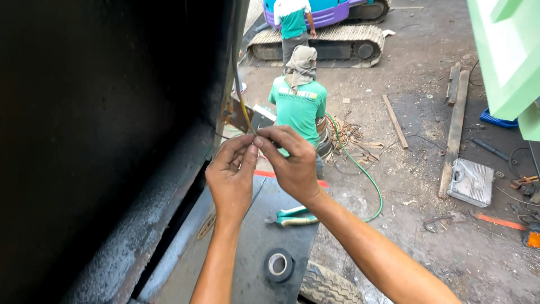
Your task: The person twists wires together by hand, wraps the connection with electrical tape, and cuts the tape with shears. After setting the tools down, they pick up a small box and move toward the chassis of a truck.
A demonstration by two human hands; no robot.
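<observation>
1. The left hand [230, 177] and right hand [289, 160] pinch a thin yellow wire [243, 107] together.
2. The wire hangs down beside the dark wall [101, 141].
3. Green pliers [295, 217] and a black tape roll [278, 264] lie below.

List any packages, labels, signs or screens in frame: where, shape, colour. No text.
Printed shirt back: on the crouching person beyond the hands, pale lettering band on green.
Grey flat case: on the ground at right, rectangular, ribbed, no label readable.
Green panel: top right corner, angular, plain.
No screens.
</observation>
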